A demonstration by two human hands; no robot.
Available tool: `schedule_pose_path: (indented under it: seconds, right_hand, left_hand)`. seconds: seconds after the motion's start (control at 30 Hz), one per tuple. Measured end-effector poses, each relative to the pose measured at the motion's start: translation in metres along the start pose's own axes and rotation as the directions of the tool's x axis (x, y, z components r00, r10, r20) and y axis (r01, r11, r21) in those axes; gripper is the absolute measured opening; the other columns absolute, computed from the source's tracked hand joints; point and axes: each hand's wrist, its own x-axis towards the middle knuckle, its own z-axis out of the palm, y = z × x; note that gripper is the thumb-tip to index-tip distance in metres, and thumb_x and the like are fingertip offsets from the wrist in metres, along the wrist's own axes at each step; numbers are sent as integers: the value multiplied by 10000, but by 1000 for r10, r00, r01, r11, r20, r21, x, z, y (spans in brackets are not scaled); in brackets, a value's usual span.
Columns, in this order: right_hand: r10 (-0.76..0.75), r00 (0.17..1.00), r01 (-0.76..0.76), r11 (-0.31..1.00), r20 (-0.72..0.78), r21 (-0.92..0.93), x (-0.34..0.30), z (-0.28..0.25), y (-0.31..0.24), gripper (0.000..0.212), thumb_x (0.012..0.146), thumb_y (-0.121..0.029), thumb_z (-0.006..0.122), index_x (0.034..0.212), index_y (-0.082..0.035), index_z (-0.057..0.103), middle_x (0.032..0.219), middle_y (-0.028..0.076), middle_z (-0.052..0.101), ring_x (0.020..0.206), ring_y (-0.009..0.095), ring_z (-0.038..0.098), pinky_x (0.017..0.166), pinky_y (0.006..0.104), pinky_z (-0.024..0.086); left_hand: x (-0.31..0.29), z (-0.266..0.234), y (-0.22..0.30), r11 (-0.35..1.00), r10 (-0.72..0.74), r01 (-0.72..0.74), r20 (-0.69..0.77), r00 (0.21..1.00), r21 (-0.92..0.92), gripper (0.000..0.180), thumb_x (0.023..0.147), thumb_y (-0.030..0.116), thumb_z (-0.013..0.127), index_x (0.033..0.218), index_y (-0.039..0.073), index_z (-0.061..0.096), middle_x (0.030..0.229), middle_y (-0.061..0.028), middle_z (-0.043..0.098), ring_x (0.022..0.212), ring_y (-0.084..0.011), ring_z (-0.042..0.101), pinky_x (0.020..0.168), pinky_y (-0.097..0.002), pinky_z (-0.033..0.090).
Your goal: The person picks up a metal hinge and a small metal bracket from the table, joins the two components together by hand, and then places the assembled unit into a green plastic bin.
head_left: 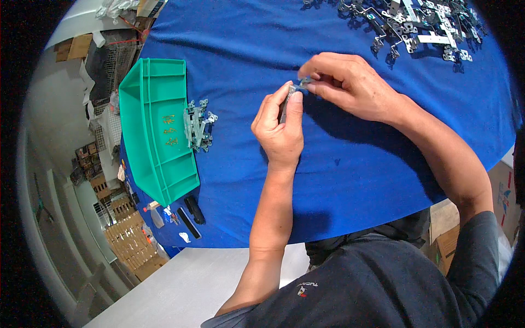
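Over the middle of the blue cloth, my left hand (279, 134) is closed on a narrow metal bracket (291, 92), thumb on one side and fingers on the other. My right hand (358, 87) meets it at the upper end, thumb and forefinger pinching a small shiny metal piece (306, 81). That piece touches or nearly touches the bracket; the fingers partly hide both. Left of my hands, a small stack of similar metal brackets (198, 126) lies against a green divided tray (191, 164). Several small brass-coloured pieces (169, 130) rest in the tray's middle compartment.
A large heap of metal brackets (432, 38) spreads over the far right of the blue cloth (235, 191). Near the tray's close end lie a dark flat bar (188, 222) and a black object (194, 210). Cardboard boxes (134, 240) stand beyond the table's left edge.
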Motion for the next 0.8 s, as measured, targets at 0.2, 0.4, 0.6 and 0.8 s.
schedule_pose_path:
  seconds: [0.2,0.4,0.6,0.8]
  right_hand:
    - [-84,980,88,996,-179,13,3,3,7,138,918,-127,645,986,-12,612,776,133,610,704,269,614,649,391,488]
    - [118,992,-117,992,-37,37,-1,0,3,168,903,-142,649,952,18,637,705,175,618,623,298,615,602,404,486]
    - [5,1000,-4,999,17,-34,-1,1,5,154,894,-135,650,931,13,632,759,190,636,696,352,641,630,419,493]
    - [-26,999,25,999,-21,-23,0,3,8,144,892,-126,649,941,2,607,799,182,629,748,361,638,658,431,496]
  left_hand:
    - [2,3,-4,999,44,-44,-10,999,7,205,936,59,684,1120,-29,697,887,-19,677,710,-36,553,612,-189,446]
    - [0,3,0,986,-111,89,-161,981,-138,196,956,74,651,1128,-15,685,757,-16,648,527,-5,458,443,-178,352]
    - [-1,2,-5,987,-97,78,-133,986,-142,203,961,85,650,1138,-11,681,767,-19,651,532,-9,467,445,-174,356]
    - [-1,2,-5,989,-99,86,-101,990,-120,193,956,76,662,1126,-11,688,792,-9,657,561,-7,477,472,-172,364]
